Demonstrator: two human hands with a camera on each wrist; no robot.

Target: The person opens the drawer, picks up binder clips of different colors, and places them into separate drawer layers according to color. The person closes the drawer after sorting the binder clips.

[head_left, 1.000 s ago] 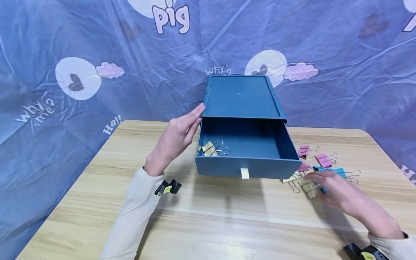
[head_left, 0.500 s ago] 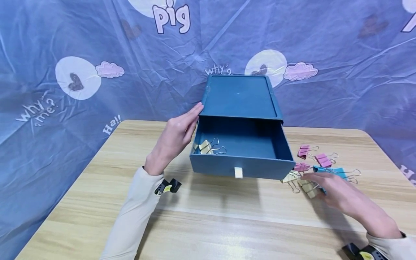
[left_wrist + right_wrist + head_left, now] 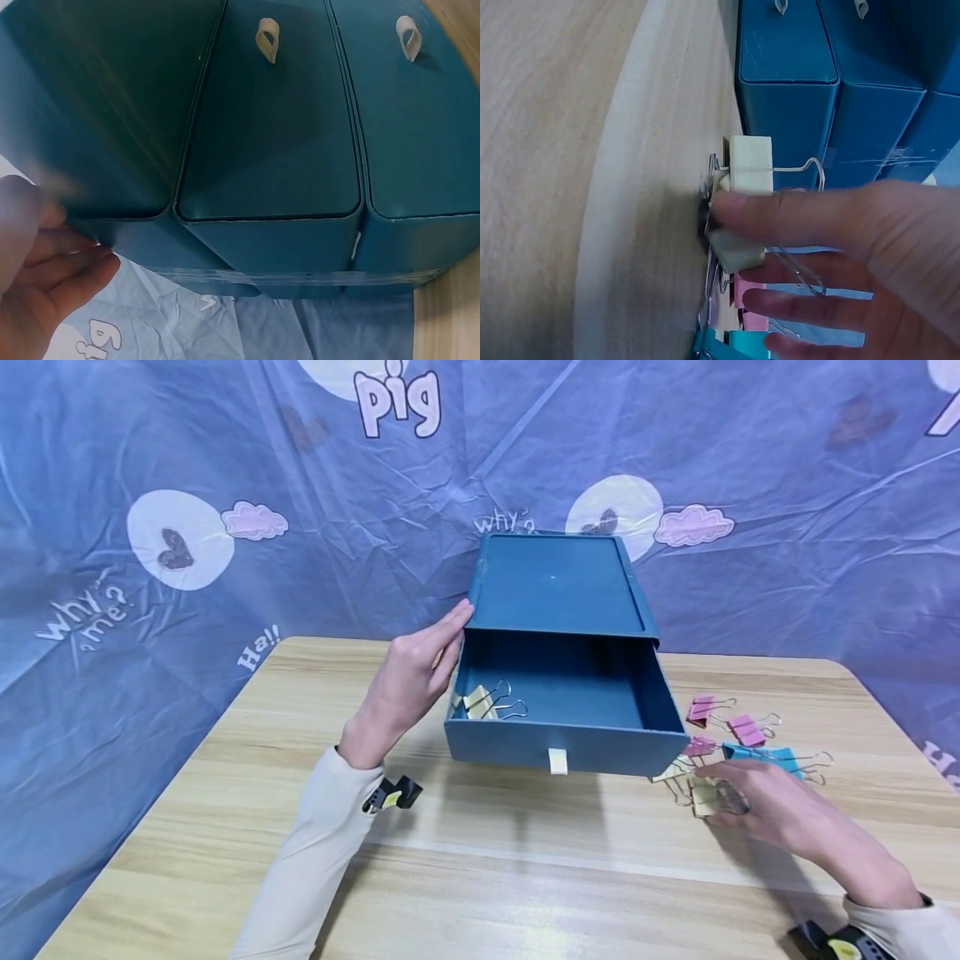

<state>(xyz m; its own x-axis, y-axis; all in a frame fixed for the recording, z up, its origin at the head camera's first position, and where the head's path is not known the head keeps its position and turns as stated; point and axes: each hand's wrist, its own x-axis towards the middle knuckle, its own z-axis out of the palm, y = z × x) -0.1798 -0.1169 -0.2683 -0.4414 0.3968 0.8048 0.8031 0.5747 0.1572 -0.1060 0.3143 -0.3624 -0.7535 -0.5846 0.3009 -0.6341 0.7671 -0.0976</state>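
Plainly, cloth (image 3: 360,535) behind the cabinet (image 3: 558,585) reads "pig" and "Ha!!".

Tabletop station of indeterminate building, furnished with office supplies. A creased blue sheet (image 3: 360,543), printed with lettering (image 3: 396,403) and pink clouds (image 3: 255,521), hangs as backdrop across the upper frame; a wood-grain table (image 3: 525,893) fills the lower. Binder clips (image 3: 746,730), right, and a drawer unit (image 3: 558,587), centre, suggest desk work.
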